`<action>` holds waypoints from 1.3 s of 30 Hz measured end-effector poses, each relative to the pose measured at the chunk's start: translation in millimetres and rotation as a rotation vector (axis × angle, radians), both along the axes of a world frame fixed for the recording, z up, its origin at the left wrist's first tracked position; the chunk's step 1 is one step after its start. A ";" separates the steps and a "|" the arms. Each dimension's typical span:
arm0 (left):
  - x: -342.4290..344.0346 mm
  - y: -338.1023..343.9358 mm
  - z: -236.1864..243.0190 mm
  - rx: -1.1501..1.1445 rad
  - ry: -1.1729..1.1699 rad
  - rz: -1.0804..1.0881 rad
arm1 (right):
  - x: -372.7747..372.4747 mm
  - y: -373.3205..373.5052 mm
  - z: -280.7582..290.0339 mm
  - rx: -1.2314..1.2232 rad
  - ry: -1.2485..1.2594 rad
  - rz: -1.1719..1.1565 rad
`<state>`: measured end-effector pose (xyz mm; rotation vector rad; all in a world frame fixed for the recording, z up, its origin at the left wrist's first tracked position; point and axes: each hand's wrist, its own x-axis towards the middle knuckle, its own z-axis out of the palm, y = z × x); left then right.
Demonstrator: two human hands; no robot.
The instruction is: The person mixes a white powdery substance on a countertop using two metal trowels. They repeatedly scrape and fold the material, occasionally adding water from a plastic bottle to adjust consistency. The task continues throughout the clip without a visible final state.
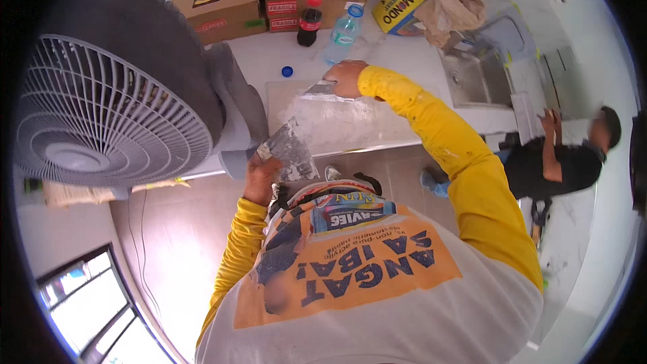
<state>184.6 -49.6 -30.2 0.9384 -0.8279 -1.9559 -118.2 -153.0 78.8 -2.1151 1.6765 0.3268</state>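
My left hand (259,175) is closed on the near corner of a wide metal putty blade (294,153) smeared with white residue, held in front of the counter edge. Farther off, my right hand (347,79) is closed around a second scraper (318,92), whose flat blade points left over the counter. Beneath it lies a pale rectangular board (350,121) with a glossy, streaked surface. Just beyond my right hand stands a clear water bottle (344,35). A loose blue bottle cap (287,71) rests on the counter to its left.
A large grey fan (114,108) fills the left side. Behind the counter items are cardboard boxes (232,10), a dark soda bottle (309,23), a yellow and blue container (399,5) and crumpled brown material (448,0). A sink (475,81) lies right; another person (559,162) stands beyond.
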 end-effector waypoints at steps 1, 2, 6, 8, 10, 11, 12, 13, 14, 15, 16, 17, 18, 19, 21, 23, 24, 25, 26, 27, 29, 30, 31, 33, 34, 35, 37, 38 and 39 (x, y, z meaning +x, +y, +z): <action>-9.0 2.2 4.1 -0.067 -0.056 0.035 | 1.3 -12.6 -0.7 0.018 0.027 0.097; -15.3 9.2 7.6 -0.121 -0.117 0.060 | 4.5 -19.3 -3.7 0.045 0.050 0.185; -49.3 43.0 10.4 0.080 0.086 0.287 | 7.0 -35.1 -18.4 0.060 0.099 0.474; -60.0 60.7 3.5 0.127 0.029 0.351 | 8.2 -38.3 -28.8 0.025 0.056 0.572; -71.7 83.0 -3.8 0.041 -0.110 0.404 | 12.6 -42.3 -38.9 0.036 0.046 0.673; -78.2 90.2 -6.8 -0.070 -0.256 0.424 | 15.2 -47.0 -42.1 0.021 0.028 0.727; -81.8 95.5 -7.8 -0.050 -0.338 0.458 | 17.0 -47.9 -46.5 -0.032 0.019 0.766; -85.8 100.3 -8.1 -0.064 -0.247 0.488 | 16.3 -49.8 -49.6 -0.042 0.017 0.799; -89.7 106.6 -6.7 0.053 -0.087 0.531 | 14.2 -50.5 -52.5 -0.056 0.017 0.824; -92.7 111.0 -4.7 0.144 0.097 0.558 | 10.8 -50.3 -54.9 -0.066 0.035 0.842; -95.3 113.8 -2.3 0.167 0.062 0.580 | 4.8 -48.2 -57.1 -0.081 0.023 0.843; -97.1 115.2 -0.8 0.165 0.053 0.590 | -3.1 -45.7 -58.6 -0.092 0.030 0.837; -99.2 117.8 1.2 0.152 0.052 0.596 | -11.9 -42.0 -59.6 -0.087 0.051 0.827; -100.2 119.8 2.4 0.152 0.049 0.597 | -19.9 -37.8 -60.2 -0.096 0.034 0.824; -101.4 121.9 3.2 0.090 0.092 0.568 | -35.3 -29.2 -59.6 -0.097 0.028 0.805; -101.4 122.8 3.3 0.110 0.067 0.559 | -46.7 -19.5 -57.6 -0.109 0.015 0.744; -101.2 121.7 2.9 0.091 0.070 0.542 | -51.4 -14.5 -56.3 -0.132 0.008 0.714; -101.4 121.6 3.8 0.100 0.054 0.551 | -55.8 -9.0 -54.6 -0.142 0.004 0.679; -101.5 121.2 4.8 0.104 0.039 0.557 | -59.9 -4.0 -52.8 -0.165 0.013 0.671; -102.0 121.1 6.4 0.136 -0.004 0.567 | -64.3 1.4 -51.0 -0.178 0.028 0.658; -103.8 118.6 10.3 0.098 0.047 0.545 | -74.8 12.5 -47.2 -0.198 0.049 0.634; -104.8 117.1 12.5 0.061 0.087 0.514 | -81.8 18.5 -45.3 -0.204 0.055 0.624; -104.5 115.0 14.6 0.083 0.052 0.515 | -88.7 24.4 -43.3 -0.219 0.054 0.612; -103.2 112.5 18.2 0.058 0.040 0.479 | -103.3 40.0 -40.5 -0.227 0.049 0.578; -102.7 111.2 18.5 0.074 0.038 0.487 | -110.1 47.8 -39.5 -0.226 0.049 0.559; -101.7 109.9 17.9 0.081 0.043 0.495 | -117.1 55.3 -38.7 -0.246 0.011 0.527; -98.6 107.4 14.4 0.086 0.052 0.476 | -130.4 69.8 -38.1 -0.265 -0.046 0.450; -94.5 105.3 12.0 0.082 0.056 0.450 | -135.5 76.2 -39.1 -0.261 -0.085 0.346; -91.4 103.8 9.1 0.078 0.075 0.423 | -140.8 82.9 -40.5 -0.255 -0.121 0.236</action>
